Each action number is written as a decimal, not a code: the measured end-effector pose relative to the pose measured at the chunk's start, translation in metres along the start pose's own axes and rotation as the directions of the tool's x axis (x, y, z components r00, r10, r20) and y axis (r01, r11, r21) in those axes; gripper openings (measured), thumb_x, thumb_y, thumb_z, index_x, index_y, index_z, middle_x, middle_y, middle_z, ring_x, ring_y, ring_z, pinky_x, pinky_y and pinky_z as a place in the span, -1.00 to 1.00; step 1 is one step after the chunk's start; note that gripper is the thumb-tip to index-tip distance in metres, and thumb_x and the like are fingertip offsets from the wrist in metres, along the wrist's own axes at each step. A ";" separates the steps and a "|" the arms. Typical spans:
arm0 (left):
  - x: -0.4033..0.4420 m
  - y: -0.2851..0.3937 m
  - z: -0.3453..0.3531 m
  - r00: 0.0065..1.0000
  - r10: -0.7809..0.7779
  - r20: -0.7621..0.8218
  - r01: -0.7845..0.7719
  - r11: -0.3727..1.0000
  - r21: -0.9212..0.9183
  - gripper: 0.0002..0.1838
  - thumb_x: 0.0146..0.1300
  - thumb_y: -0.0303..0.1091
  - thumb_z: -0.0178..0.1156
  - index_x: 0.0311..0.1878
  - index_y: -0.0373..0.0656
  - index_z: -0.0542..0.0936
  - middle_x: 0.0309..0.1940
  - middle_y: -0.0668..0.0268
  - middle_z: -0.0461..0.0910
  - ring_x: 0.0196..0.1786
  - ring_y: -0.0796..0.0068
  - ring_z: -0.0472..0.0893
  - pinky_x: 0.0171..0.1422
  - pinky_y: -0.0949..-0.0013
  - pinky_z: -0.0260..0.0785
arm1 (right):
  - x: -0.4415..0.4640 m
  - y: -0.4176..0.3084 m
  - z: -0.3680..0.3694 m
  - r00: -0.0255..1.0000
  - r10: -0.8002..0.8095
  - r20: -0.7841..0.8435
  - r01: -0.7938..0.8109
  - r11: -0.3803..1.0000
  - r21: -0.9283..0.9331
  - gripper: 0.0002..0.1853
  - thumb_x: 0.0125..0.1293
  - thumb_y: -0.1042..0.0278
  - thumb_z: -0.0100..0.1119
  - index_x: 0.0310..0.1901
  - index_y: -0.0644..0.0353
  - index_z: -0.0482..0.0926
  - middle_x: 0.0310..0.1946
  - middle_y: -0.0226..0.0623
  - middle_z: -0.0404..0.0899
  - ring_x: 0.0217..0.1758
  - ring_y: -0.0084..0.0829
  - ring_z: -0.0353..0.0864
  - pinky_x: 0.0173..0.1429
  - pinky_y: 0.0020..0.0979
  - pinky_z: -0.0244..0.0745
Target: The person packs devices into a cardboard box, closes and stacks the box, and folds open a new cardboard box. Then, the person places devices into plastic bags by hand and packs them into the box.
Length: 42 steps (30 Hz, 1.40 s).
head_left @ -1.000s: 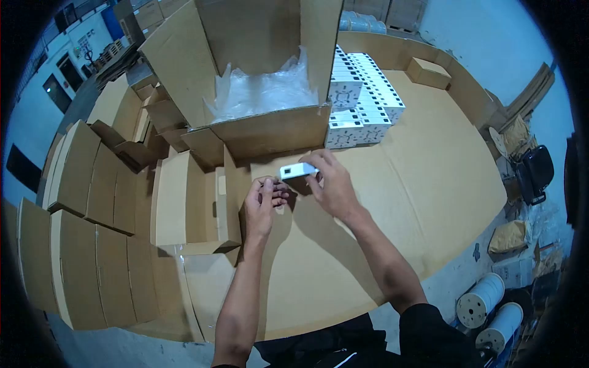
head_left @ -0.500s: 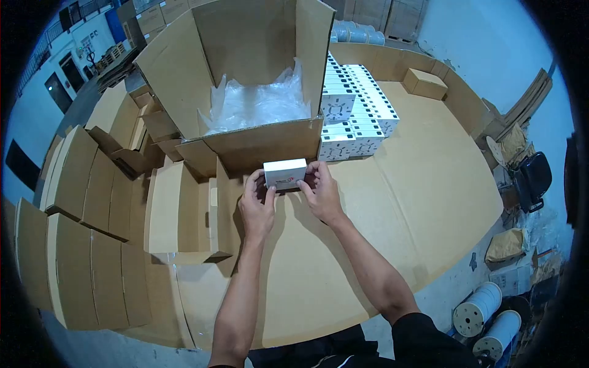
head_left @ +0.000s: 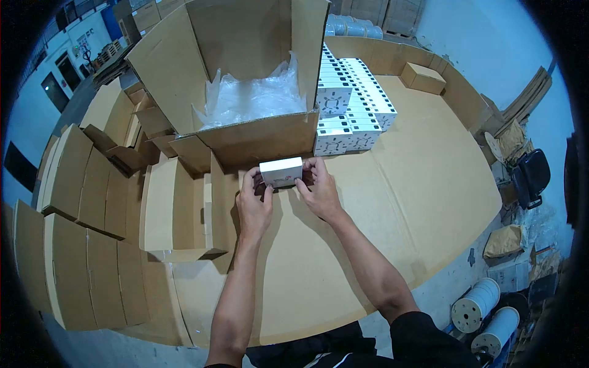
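A small white box [head_left: 281, 172] with faint printing on its front is held between my two hands, just in front of the large carton. My left hand [head_left: 253, 202] grips its left end, thumb on the front face. On the right end, my right hand [head_left: 319, 191] has its fingers closed, with the thumb against the lower front corner. Behind the box stands the tall open carton [head_left: 257, 142], and a clear plastic bag [head_left: 254, 98] bulges inside it. To the right of that carton, patterned white boxes [head_left: 334, 141] are stacked in rows.
An open narrow carton [head_left: 161, 208] stands left of my hands, beside several closed brown cartons [head_left: 101, 270]. A small brown box [head_left: 423, 78] sits at the far right of the cardboard-covered table [head_left: 423, 202]. Cable spools [head_left: 475, 305] and a black chair [head_left: 531, 178] are beyond the right edge.
The whole scene has shifted slightly left and up in view. Both hands keep hold of the white box, which is tilted a little differently.
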<state>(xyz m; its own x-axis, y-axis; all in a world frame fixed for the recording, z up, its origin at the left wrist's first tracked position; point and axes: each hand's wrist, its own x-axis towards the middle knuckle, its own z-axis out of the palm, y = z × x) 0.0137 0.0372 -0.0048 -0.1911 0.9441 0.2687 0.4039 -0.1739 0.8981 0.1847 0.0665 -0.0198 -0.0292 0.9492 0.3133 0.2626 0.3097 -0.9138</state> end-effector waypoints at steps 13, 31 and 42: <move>-0.018 0.028 -0.012 0.928 0.336 -0.158 -0.337 0.941 0.026 -0.49 0.31 -0.43 0.25 0.30 -0.31 0.39 0.15 -0.02 0.50 0.25 -0.03 0.50 0.40 0.05 0.32 | -0.010 0.010 -0.009 0.994 0.014 -0.107 -0.006 0.997 0.073 -0.45 0.11 0.79 -0.03 0.21 0.32 0.32 0.05 0.02 0.56 0.20 -0.13 0.65 0.28 -0.24 0.58; 0.320 0.012 0.020 0.845 0.268 0.462 -0.500 0.702 0.508 -0.55 0.12 -0.69 0.18 0.08 -0.09 0.68 -0.05 0.08 0.70 0.07 0.05 0.68 0.20 0.07 0.54 | -0.009 0.008 -0.012 0.981 0.120 -0.155 -0.108 0.991 0.083 -0.60 0.19 0.71 0.01 0.10 0.35 0.45 -0.06 -0.06 0.66 -0.03 -0.27 0.75 0.13 -0.31 0.65; 0.383 -0.036 0.044 0.689 0.230 0.687 -0.672 0.557 0.487 -0.67 0.14 -0.36 0.44 0.00 0.06 0.68 -0.04 0.15 0.68 0.03 0.07 0.65 0.13 0.15 0.54 | -0.008 0.004 -0.012 0.973 0.189 -0.131 -0.174 0.977 0.120 -0.61 0.21 0.71 0.02 0.10 0.36 0.46 -0.02 -0.08 0.65 0.03 -0.31 0.73 0.17 -0.33 0.65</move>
<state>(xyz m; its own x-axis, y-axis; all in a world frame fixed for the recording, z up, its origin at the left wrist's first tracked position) -0.0342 0.4172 0.0505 0.5760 0.8030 0.1530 0.7895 -0.5950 0.1503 0.1972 0.0596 -0.0224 0.1479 0.9750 0.1659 0.1460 0.1444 -0.9787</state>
